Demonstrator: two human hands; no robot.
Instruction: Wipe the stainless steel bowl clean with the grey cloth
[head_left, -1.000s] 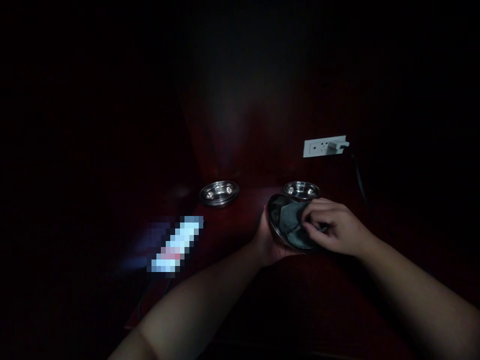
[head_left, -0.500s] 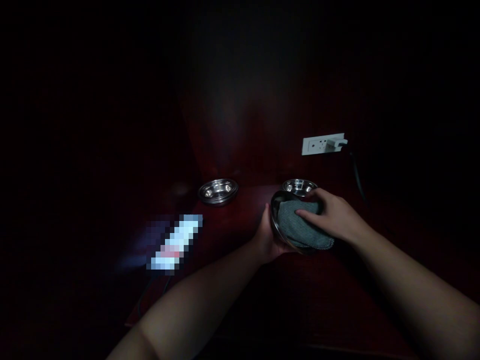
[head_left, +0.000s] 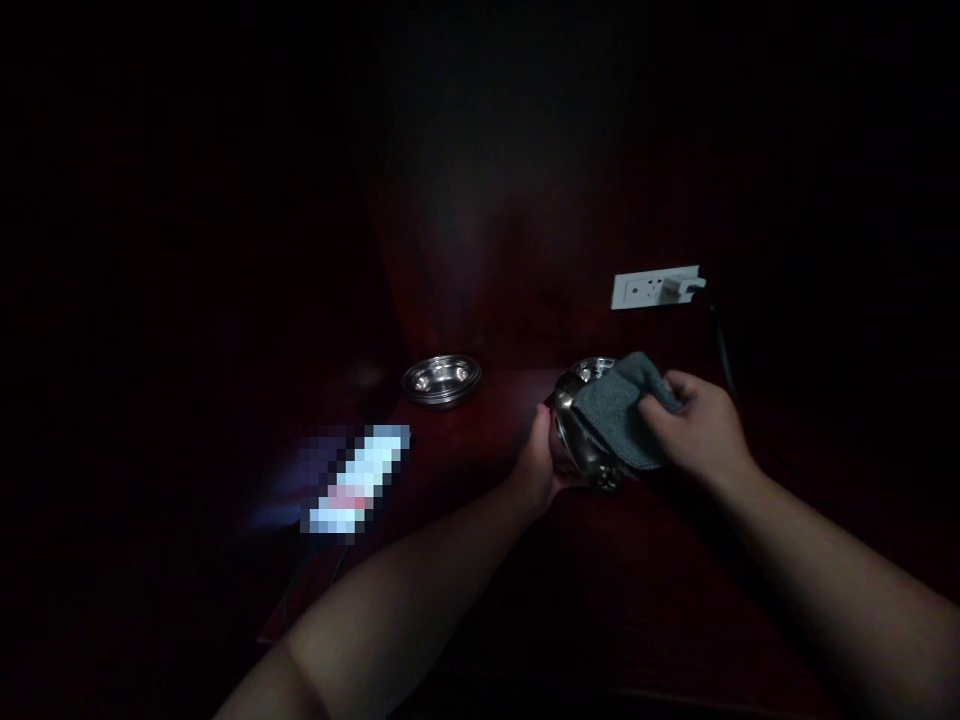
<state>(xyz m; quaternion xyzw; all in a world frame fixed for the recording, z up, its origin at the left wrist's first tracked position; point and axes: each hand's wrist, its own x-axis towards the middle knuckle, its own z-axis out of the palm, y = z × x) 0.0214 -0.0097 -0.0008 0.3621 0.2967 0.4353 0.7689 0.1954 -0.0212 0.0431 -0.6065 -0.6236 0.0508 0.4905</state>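
A shiny metal bowl [head_left: 579, 440] is tilted on its side above the dark red table, gripped at its left edge by my left hand [head_left: 536, 465]. My right hand [head_left: 701, 425] pinches a grey-green cloth [head_left: 626, 410] between thumb and fingers. The cloth hangs over the right side of the held bowl and covers part of it. Just behind, another metal bowl [head_left: 592, 368] stands on the table, partly hidden by the cloth. To the left of my hands sits a stack of metal bowls [head_left: 442, 380].
A lit phone [head_left: 356, 480], its screen blurred out, is at the left with a cable near it. On the back wall a white socket panel [head_left: 641, 290] holds a plug [head_left: 682, 288] with a dark cord [head_left: 721, 345]. The surroundings are very dark.
The cloth has come up from inside the held bowl and is now bunched in my right hand, which has shifted slightly right. The bowl has turned, showing more of its metal surface.
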